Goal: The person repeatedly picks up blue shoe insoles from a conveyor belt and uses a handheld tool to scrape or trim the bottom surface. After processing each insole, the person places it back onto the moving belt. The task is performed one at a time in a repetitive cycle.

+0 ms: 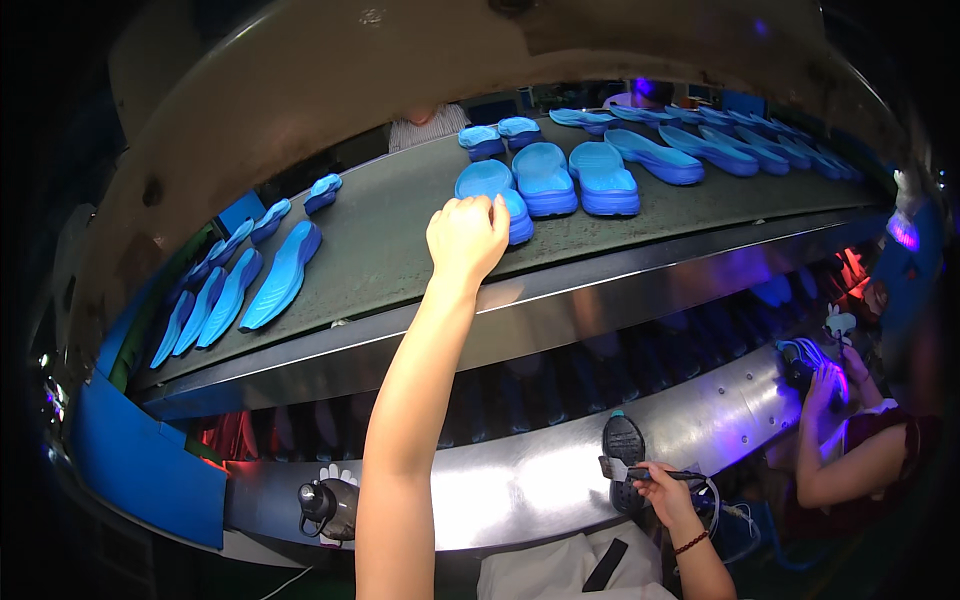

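Observation:
My left hand (471, 234) reaches up to the conveyor belt, its fingers curled over the near end of a blue foam shoe midsole (484, 180). The hand covers part of that sole, so the exact grip is hidden. Just right of it stand more blue midsoles (545, 180), close together. Low in the view, my right hand (666, 495) holds a glue brush (660, 474) with a dark handle and a thin tube at its end. The flat brush head lies over a black shoe outsole (624, 435), which rests on the metal shelf.
Several midsoles (283, 277) lie on the belt (375, 225) at left. A dark bottle (330, 510) stands on the shelf (517, 480), a white glove behind it. A co-worker's arms (847, 442) work at right. Dark soles (555, 397) line the lower level. A hood (337, 67) arches overhead.

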Motion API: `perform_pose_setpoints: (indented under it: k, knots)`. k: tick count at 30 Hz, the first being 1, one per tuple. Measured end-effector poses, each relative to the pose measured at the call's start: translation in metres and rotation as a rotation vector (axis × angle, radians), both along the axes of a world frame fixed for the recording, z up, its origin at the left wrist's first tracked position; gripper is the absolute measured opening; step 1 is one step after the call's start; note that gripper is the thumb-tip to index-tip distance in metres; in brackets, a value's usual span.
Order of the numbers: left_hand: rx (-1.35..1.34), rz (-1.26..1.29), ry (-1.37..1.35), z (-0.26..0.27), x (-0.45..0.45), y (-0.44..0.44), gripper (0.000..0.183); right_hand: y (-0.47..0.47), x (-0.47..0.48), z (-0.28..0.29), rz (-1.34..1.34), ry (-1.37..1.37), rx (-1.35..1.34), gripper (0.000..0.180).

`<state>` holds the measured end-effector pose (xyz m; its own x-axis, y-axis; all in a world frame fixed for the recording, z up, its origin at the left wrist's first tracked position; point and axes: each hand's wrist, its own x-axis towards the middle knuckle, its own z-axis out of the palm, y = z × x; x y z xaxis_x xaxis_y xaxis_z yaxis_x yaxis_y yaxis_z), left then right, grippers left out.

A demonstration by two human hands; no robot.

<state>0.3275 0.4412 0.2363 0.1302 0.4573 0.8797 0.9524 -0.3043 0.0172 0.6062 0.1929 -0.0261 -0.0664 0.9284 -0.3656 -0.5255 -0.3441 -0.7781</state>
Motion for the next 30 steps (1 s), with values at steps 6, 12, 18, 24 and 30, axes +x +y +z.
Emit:
perform_pose_setpoints:
  k: [6,12,18,24,30]
  knots:
    - [-0.014,0.025,0.015,-0.001,0.002,0.002,0.030,0.008,0.004,-0.004,-0.011,0.029,-0.010,0.025]
    - [0.029,-0.001,0.019,0.004,0.005,0.001,0.023,0.024,-0.011,-0.004,0.011,0.077,0.007,0.023]
    - [0.209,-0.540,0.269,0.009,0.020,-0.013,0.029,0.016,-0.005,0.001,-0.011,0.016,0.032,0.023]
    - [-0.258,0.008,-0.061,-0.002,-0.004,-0.005,0.028,0.000,0.011,-0.005,-0.047,0.063,0.033,0.024]
    - [-0.288,-0.015,-0.014,-0.002,-0.001,-0.055,0.033,-0.007,0.028,-0.013,-0.071,0.041,0.010,0.025]
